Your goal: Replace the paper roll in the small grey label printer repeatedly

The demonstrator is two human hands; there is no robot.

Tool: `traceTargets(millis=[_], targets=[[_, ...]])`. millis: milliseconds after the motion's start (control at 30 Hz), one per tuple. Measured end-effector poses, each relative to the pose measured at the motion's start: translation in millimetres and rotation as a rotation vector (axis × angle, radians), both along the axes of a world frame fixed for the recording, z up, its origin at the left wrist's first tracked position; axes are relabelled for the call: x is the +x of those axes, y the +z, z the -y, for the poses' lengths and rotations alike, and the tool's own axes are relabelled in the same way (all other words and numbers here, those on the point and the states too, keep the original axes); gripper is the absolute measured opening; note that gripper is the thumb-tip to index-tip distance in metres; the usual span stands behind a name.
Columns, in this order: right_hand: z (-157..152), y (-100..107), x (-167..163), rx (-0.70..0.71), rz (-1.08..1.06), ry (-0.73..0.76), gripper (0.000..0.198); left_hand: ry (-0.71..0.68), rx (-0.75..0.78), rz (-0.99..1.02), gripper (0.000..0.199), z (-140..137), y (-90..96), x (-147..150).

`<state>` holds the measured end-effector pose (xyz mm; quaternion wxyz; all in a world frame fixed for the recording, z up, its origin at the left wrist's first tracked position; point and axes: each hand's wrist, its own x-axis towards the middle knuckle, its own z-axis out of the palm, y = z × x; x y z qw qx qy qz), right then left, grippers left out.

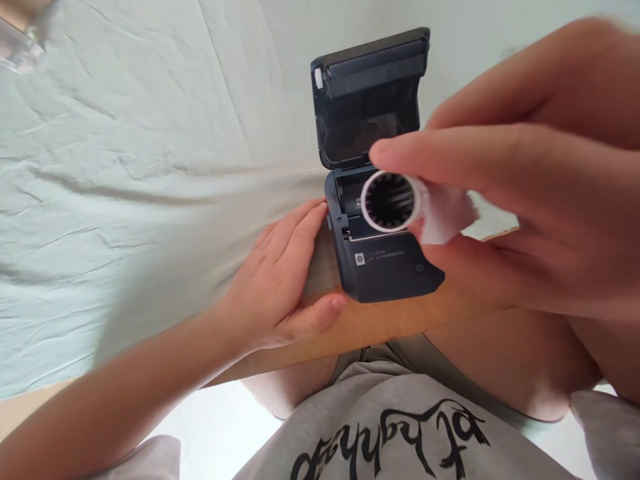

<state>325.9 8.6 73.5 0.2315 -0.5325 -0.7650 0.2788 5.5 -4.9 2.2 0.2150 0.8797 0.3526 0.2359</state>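
A dark blue portable label printer (pixel 387 270) lies on the table with its lid (pixel 370 100) raised, showing the compartment inside. My right hand (pixel 530 173) pinches a small white paper roll (pixel 443 213) between thumb and fingers, close to the camera and above the compartment. The roll's hollow end with a dark ridged inside faces me, and it hides part of the printer. My left hand (pixel 280 273) lies on the table at the printer's left side. Its fingers are stretched out, with the fingertips at the printer's edge and the thumb near the lower corner.
A pale, wrinkled cloth (pixel 150 133) covers most of the table. The bare wooden edge (pixel 390 323) runs along the front, close to my lap. At the top left corner is a clear, blurred object (pixel 20 50), partly out of view.
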Motion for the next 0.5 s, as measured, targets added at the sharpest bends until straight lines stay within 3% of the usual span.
traceTargets(millis=[100,167,267,500], targets=[[-8.7,4.2,-18.2,0.389,0.194,0.092,0.051,-0.009,0.025,0.04,0.095,-0.4,-1.9,2.1],[-13.0,2.6,-15.8,0.495,0.267,0.043,0.038,-0.015,0.035,0.043,0.096,-0.5,-2.7,2.4],[-17.6,-2.3,-9.3,0.462,0.301,0.034,0.02,-0.014,0.025,0.026,0.098,-0.2,-3.2,1.4],[-20.9,-0.1,-1.3,0.382,0.196,0.1,0.015,0.004,0.003,0.004,0.102,0.4,-5.8,1.1]])
